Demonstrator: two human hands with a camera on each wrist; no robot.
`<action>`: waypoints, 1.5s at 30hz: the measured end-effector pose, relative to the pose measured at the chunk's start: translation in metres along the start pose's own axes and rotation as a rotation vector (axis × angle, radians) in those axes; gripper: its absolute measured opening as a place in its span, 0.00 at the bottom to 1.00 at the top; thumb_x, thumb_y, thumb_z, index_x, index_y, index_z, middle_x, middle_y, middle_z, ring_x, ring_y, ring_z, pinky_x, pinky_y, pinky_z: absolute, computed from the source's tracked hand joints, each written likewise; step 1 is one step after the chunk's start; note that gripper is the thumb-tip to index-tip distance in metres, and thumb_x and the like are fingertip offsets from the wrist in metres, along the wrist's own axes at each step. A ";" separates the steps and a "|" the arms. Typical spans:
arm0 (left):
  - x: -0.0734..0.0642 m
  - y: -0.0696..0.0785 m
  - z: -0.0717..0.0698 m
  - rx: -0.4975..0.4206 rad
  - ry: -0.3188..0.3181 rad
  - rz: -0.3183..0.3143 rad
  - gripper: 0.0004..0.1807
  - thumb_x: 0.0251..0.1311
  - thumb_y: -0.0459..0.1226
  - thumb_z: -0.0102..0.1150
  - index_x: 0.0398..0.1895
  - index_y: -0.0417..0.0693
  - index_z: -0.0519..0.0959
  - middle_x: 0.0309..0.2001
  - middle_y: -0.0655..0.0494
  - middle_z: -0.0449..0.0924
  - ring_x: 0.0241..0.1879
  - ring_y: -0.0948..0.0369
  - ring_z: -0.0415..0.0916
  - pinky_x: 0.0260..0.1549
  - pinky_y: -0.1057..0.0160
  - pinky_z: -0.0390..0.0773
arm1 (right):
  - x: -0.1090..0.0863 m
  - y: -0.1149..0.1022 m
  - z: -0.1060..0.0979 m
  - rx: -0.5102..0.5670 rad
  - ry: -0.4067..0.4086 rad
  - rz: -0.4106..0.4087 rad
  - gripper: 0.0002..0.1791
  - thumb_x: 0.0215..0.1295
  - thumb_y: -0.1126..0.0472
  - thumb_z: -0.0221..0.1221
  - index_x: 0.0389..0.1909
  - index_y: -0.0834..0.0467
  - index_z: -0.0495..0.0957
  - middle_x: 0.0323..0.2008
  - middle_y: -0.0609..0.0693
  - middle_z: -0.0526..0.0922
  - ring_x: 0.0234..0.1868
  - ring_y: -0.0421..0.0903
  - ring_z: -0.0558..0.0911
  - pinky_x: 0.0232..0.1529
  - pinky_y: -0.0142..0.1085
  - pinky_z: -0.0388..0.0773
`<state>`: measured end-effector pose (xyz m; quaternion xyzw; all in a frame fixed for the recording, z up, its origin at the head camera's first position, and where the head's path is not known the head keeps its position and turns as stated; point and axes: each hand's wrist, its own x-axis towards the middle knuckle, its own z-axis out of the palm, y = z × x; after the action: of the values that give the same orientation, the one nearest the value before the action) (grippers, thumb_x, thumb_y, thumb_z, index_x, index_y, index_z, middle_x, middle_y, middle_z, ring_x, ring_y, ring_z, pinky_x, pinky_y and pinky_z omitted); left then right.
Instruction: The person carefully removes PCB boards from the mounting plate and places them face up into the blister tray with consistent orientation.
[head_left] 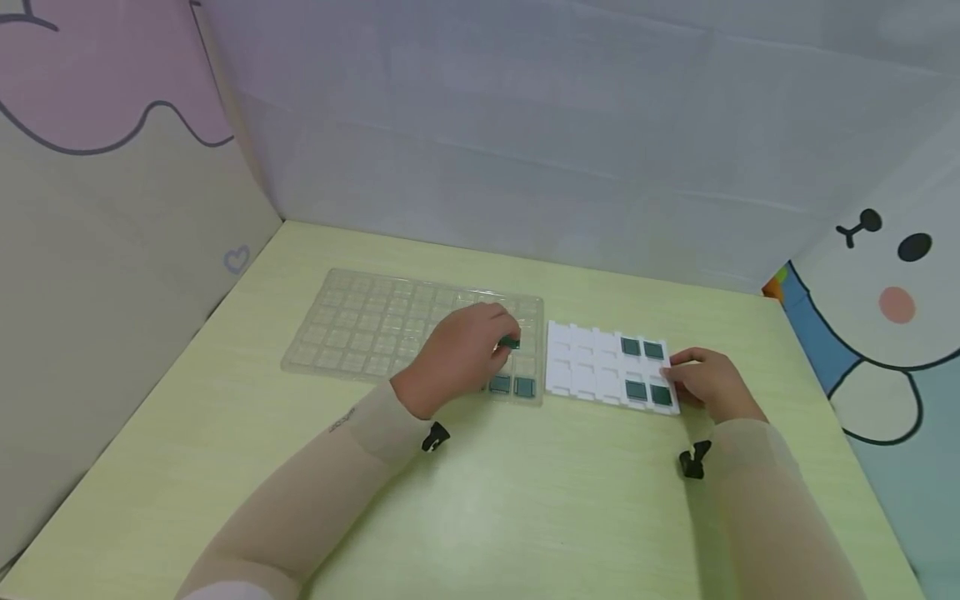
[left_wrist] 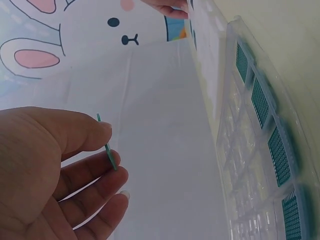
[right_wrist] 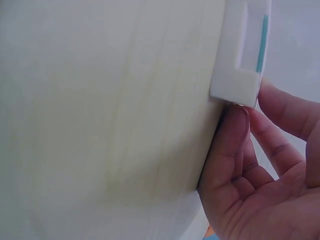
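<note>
My left hand [head_left: 467, 354] is raised over the right part of a clear plastic tray [head_left: 341, 362]. It pinches a thin, square green chip [left_wrist: 112, 156] between thumb and fingertips, seen edge-on in the left wrist view. More green chips [head_left: 525, 387] lie in the tray's near row, partly hidden by the hand; through the plastic their dotted faces show. My right hand [head_left: 712, 385] grips the right end of a white compartment tray [head_left: 581, 358], thumb and fingers at its edge [right_wrist: 235, 87]. Chips [head_left: 636, 390] occupy compartments toward that tray's right end, two in the far row and two in the near row.
Both trays lie side by side on a pale yellow-green table [head_left: 480, 492]. A white cloth wall [head_left: 525, 150] stands behind, and printed panels close off the left and right sides. Black clips [head_left: 696, 460] hang at the wrists.
</note>
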<state>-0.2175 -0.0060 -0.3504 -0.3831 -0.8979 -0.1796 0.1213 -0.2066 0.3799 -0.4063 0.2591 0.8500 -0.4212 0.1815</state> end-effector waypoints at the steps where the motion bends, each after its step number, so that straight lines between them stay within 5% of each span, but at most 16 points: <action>1: -0.002 -0.001 -0.001 -0.001 0.007 0.002 0.05 0.65 0.31 0.65 0.41 0.49 0.85 0.42 0.59 0.82 0.42 0.60 0.79 0.40 0.65 0.78 | 0.000 0.000 0.000 -0.003 0.002 0.001 0.29 0.74 0.53 0.61 0.70 0.62 0.69 0.61 0.64 0.71 0.46 0.55 0.76 0.45 0.43 0.69; 20: -0.026 -0.019 -0.011 -0.010 0.054 -0.061 0.07 0.62 0.29 0.68 0.40 0.49 0.86 0.42 0.60 0.83 0.42 0.60 0.79 0.40 0.64 0.79 | 0.003 0.004 0.000 -0.013 0.007 -0.026 0.30 0.73 0.51 0.61 0.70 0.62 0.69 0.60 0.63 0.73 0.46 0.54 0.76 0.45 0.43 0.69; 33: -0.037 -0.031 -0.018 -0.040 0.003 -0.098 0.06 0.62 0.29 0.67 0.40 0.48 0.85 0.43 0.58 0.83 0.44 0.58 0.79 0.42 0.60 0.80 | 0.002 0.002 0.001 -0.023 0.010 -0.018 0.30 0.74 0.51 0.60 0.70 0.61 0.69 0.61 0.63 0.72 0.48 0.55 0.75 0.49 0.45 0.69; 45: -0.056 -0.050 -0.024 0.006 -0.064 -0.200 0.07 0.63 0.31 0.68 0.43 0.48 0.86 0.45 0.58 0.83 0.47 0.57 0.80 0.45 0.58 0.81 | 0.005 0.001 0.004 0.024 0.044 0.004 0.27 0.74 0.55 0.61 0.68 0.61 0.71 0.60 0.63 0.71 0.47 0.54 0.75 0.39 0.36 0.73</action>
<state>-0.2147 -0.0842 -0.3602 -0.2967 -0.9356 -0.1758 0.0749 -0.2095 0.3791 -0.4118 0.2722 0.8481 -0.4254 0.1606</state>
